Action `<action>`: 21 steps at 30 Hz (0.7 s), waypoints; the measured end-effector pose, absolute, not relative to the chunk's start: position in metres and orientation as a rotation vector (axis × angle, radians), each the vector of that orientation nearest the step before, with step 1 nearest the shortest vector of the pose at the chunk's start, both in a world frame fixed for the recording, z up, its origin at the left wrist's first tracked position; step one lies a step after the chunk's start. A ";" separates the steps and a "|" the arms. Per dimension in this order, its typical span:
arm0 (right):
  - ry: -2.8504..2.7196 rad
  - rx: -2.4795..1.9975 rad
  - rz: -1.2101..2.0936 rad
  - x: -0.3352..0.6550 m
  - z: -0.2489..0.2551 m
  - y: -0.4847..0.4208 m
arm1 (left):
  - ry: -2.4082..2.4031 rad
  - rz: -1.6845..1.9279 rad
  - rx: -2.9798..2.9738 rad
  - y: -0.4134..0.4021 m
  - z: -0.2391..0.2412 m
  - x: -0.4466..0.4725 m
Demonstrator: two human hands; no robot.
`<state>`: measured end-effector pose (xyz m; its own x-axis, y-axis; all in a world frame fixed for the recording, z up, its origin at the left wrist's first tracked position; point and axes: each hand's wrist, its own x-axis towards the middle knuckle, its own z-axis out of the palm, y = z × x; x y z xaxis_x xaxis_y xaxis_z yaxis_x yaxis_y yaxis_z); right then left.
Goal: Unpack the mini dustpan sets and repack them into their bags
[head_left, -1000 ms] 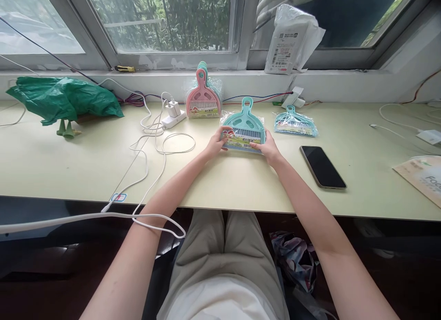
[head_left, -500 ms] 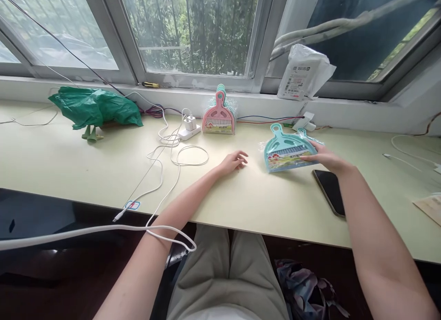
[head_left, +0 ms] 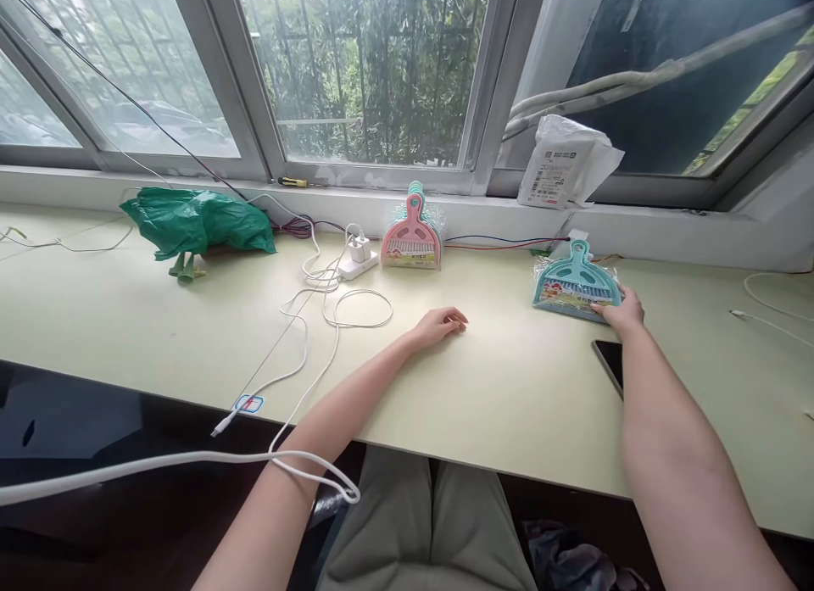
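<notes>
My right hand (head_left: 626,312) grips the lower right edge of a teal dustpan-and-brush set (head_left: 576,281) in clear wrapping, thumb in front and the other fingers mostly hidden. The set stands upright, handle up, at the back right of the table (head_left: 496,404). My left hand (head_left: 440,326) rests on the tabletop with its fingers loosely curled and nothing visible in them. Farther back, a pink dustpan set (head_left: 412,242) leans near the wall, with teal ones stacked behind it. A phone (head_left: 609,362) lies partly hidden under my right forearm.
A white charger on a power strip (head_left: 359,259) stands left of the pink set, with white cables (head_left: 305,320) trailing to the table edge. One cable loops over my left forearm. A green plastic bag (head_left: 200,222) lies farther left. A white package (head_left: 563,163) sits on the windowsill.
My right hand has moved the teal dustpan set to the right and away from me, toward the wall. The left hand has stayed on the table. The camera view has tilted up slightly.
</notes>
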<state>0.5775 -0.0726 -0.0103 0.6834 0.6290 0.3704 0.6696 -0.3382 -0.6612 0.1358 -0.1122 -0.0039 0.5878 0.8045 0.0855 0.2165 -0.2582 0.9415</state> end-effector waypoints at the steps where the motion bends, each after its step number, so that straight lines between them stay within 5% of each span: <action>1: -0.968 -2.090 -0.022 0.577 -0.012 -0.065 | 0.836 0.708 1.785 -0.112 -0.004 0.136; 10: -0.619 -2.182 0.007 0.585 -0.026 -0.017 | 0.840 0.692 1.796 -0.110 -0.008 0.137; 21: -0.727 -1.963 -0.620 0.547 -0.053 -0.010 | 0.832 0.689 1.667 -0.109 -0.001 0.137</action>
<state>0.5467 -0.0099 -0.0531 0.6985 0.2388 0.6746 0.7038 -0.4000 -0.5871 0.1371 -0.1088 -0.0014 0.5849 0.8107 0.0252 0.1764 -0.1575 0.9716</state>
